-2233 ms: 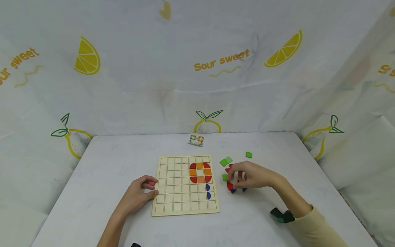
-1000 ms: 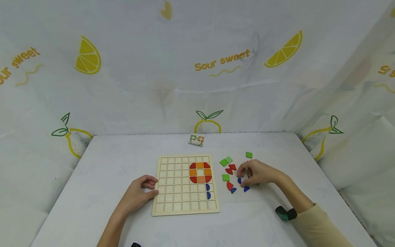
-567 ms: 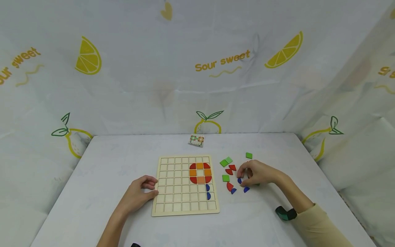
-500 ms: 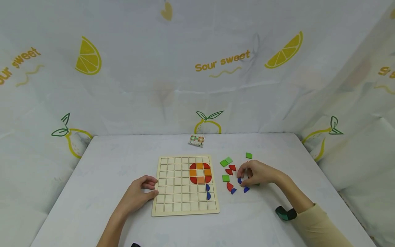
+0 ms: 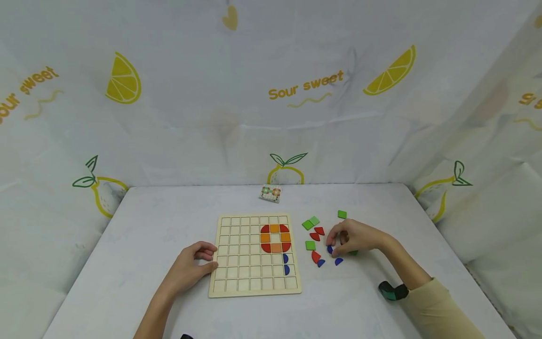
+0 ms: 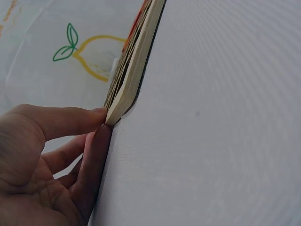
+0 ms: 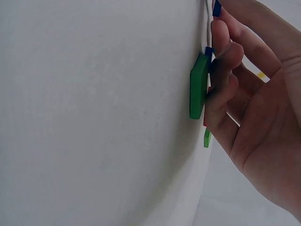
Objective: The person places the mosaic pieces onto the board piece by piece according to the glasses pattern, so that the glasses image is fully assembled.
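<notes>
A pale wooden grid board point(image 5: 241, 261) lies on the table. Its upper right cells carry a ring of red quarter-circles and orange squares point(image 5: 274, 228), with two blue half-circles point(image 5: 286, 270) below. My left hand point(image 5: 188, 268) rests at the board's left edge, thumb and fingertips spread along it. In the left wrist view the left thumb touches the board's corner point(image 6: 123, 96). Among the loose tiles, my right hand point(image 5: 357, 236) has thumb and forefinger on a blue half-circle tile point(image 5: 330, 249), pinching it; the other fingers curl behind. A dark green tile point(image 7: 198, 87) lies beside them.
Right of the board lie green squares point(image 5: 310, 245), red quarter-circles point(image 5: 315, 256) and more blue half-circles point(image 5: 338, 261). A small pattern card point(image 5: 270, 192) lies near the back edge. A printed white sheet point(image 5: 190, 136) hangs behind the table.
My right hand has moved right, from over the red and green tiles to a blue half-circle, and then stays nearly still there. The left hand and board hold their place.
</notes>
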`<control>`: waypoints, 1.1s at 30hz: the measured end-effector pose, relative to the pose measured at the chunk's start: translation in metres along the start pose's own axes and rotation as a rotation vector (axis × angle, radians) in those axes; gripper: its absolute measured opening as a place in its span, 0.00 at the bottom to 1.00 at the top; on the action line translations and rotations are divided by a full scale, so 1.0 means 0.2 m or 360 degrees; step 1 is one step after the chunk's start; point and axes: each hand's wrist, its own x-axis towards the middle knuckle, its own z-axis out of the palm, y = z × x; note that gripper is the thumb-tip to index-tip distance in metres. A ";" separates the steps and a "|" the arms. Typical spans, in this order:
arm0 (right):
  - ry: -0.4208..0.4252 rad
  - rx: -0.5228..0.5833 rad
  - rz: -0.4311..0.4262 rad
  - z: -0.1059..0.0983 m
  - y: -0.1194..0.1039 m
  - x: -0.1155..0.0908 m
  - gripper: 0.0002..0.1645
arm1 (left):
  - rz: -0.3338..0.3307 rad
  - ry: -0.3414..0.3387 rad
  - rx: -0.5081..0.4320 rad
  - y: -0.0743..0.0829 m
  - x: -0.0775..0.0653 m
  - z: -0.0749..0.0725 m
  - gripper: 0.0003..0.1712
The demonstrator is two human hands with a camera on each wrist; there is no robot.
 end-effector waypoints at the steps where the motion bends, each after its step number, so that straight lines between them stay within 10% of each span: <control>1: 0.0000 -0.0002 0.0003 0.00 0.00 0.00 0.13 | -0.0001 0.0001 0.0004 0.00 0.00 0.00 0.21; 33: -0.0157 0.0134 -0.0454 0.12 -0.38 0.24 0.12 | 0.0007 0.0008 0.0019 0.00 0.00 0.00 0.21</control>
